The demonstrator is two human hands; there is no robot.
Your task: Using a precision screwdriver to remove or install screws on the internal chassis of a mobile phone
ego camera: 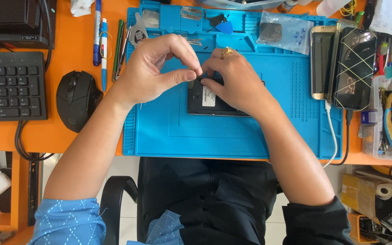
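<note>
Both hands together mid-scene: left hand (153, 68) and right hand (234, 81) pinching the far edge of a dark opened phone (209, 102), flat on the blue mat (232, 131), right of the mouse (75, 100).

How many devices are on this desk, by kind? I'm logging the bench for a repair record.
Opened phone under both hands, on the blue mat: 1
Other phones, at the mat's right edge: 2
Keyboard: 1
Mouse: 1
Total: 5
</note>
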